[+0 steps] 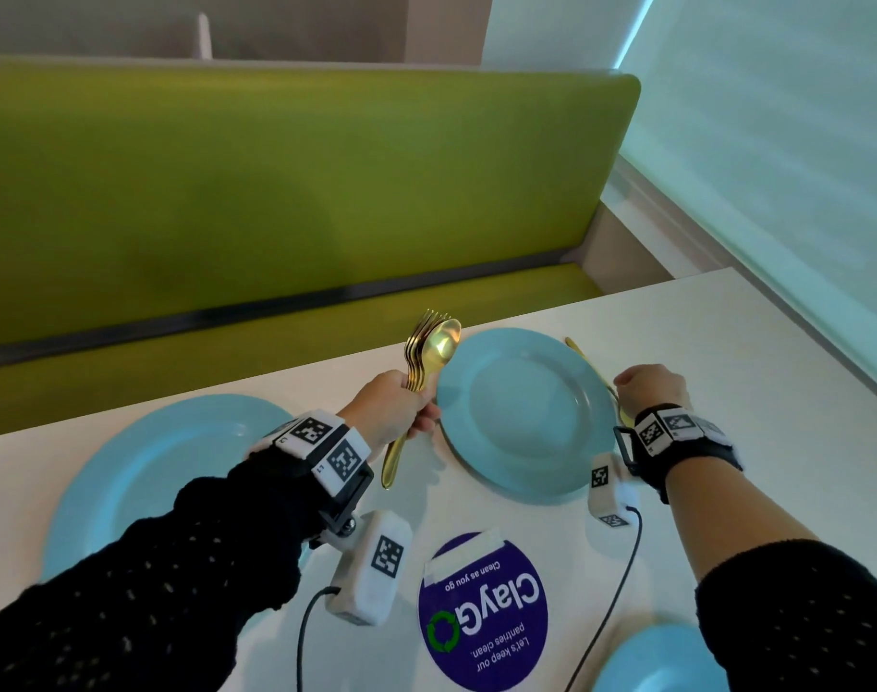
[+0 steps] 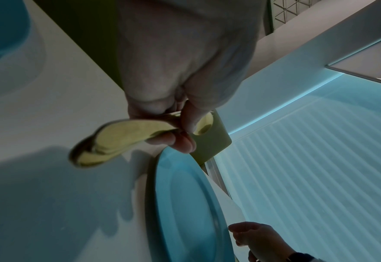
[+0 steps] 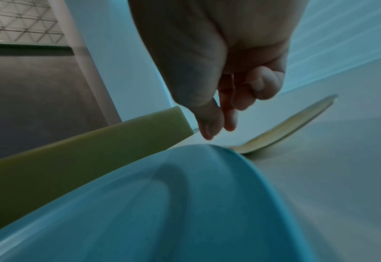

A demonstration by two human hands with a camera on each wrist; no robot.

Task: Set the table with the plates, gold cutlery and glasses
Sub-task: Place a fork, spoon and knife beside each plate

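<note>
Gripping a bundle of gold metal forks and a spoon (image 1: 429, 354) by the handles, the left hand (image 1: 391, 407) hovers just beside the middle round blue plate (image 1: 521, 417) near the worktop's (image 1: 726, 342) far edge. Stiff, slick cutlery: grasp mid-handle. The right hand (image 1: 651, 387), fingers loosely curled, is over a gold knife (image 3: 285, 131); contact unclear. A green bench (image 1: 277, 192) stands beyond.

Head view: high, facing forward and down over the tabletop (image 1: 676, 317). Left wrist view: close beneath the left hand (image 2: 173, 70), facing 2 o'clock. Right wrist view: low, facing 10 o'clock. All share the far plate (image 1: 521, 412).
</note>
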